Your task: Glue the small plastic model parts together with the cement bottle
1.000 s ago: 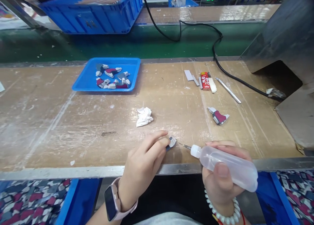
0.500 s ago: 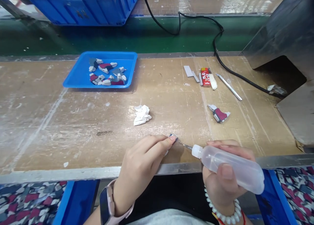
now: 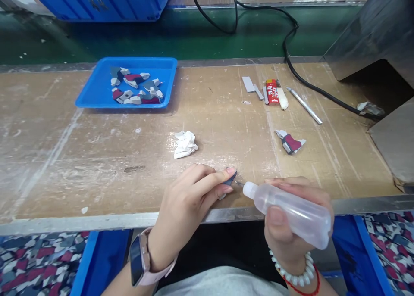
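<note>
From my seat at the far end, the left hand (image 3: 187,205) is closed in a narrow pinch on a small part (image 3: 230,178), thumb and forefinger meeting over it at the near edge of the workbench (image 3: 97,158). Only a dark blue-grey sliver of the part shows past the fingertips, with a pale bit peeking out under the thumb. I cannot make out its full shape.

The right hand (image 3: 287,231) is wrapped around a clear squeeze bottle (image 3: 294,214), thumb pressed on its side. The bottle lies nearly level and looks translucent, with a white collar and a thin metal needle (image 3: 238,183). The needle's tip is right at the pinched part, and I cannot tell whether it touches.

A pink-strapped watch (image 3: 138,259) sits on the left wrist and a white bead bracelet (image 3: 299,279) on the right.

Farther back, a crumpled white tissue (image 3: 185,143) lies near the middle of the bench. To the right, a red, grey and white piece (image 3: 291,143) lies alone. A blue tray (image 3: 93,98) at the left rear holds a small heap of similar pieces (image 3: 136,89). A red packet (image 3: 271,92) and a slim metal tool (image 3: 305,111) lie at the right rear, beside a black cable (image 3: 291,67).
</note>
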Demonstrator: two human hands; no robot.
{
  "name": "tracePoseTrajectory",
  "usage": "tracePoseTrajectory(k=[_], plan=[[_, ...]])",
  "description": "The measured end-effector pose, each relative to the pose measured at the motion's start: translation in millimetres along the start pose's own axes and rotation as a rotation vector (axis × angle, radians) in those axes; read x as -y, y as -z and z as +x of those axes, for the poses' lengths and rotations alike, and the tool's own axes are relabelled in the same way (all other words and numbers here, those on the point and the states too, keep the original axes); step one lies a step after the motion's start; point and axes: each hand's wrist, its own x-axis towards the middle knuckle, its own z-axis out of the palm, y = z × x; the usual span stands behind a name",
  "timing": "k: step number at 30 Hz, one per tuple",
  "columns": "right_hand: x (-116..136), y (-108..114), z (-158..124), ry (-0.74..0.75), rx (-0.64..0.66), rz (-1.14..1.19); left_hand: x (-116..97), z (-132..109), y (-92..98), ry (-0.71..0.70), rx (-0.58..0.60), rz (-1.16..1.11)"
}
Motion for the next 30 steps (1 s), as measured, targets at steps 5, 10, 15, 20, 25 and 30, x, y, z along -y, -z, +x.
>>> tracePoseTrajectory(k=[5, 10, 15, 20, 25, 30], plan=[[0.2, -3.0, 2.2, 0.097, 0.021, -0.064, -1.4, 2.8, 0.3, 0.029, 0.023, -0.021], [1.1, 0.0, 0.5, 0.106, 0.065, -0.089, -0.7, 4.1, 0.5, 0.020, 0.015, -0.008], [-2.3, 3.5, -1.9, 0.115, 0.108, -0.066, -0.1, 4.6, 0.2, 0.033, 0.015, -0.033], [-5.8, 4.8, -1.7, 0.188, 0.137, -0.045, -0.3, 5.1, 1.0, 0.034, 0.014, -0.040], [-4.9, 4.6, -1.0, 0.151, 0.143, -0.073, -1.0, 5.2, 1.4, 0.039, 0.008, -0.044], [-4.0, 4.4, -1.6, 0.160, 0.153, -0.090, -0.1, 4.1, 0.0, 0.036, 0.014, -0.046]])
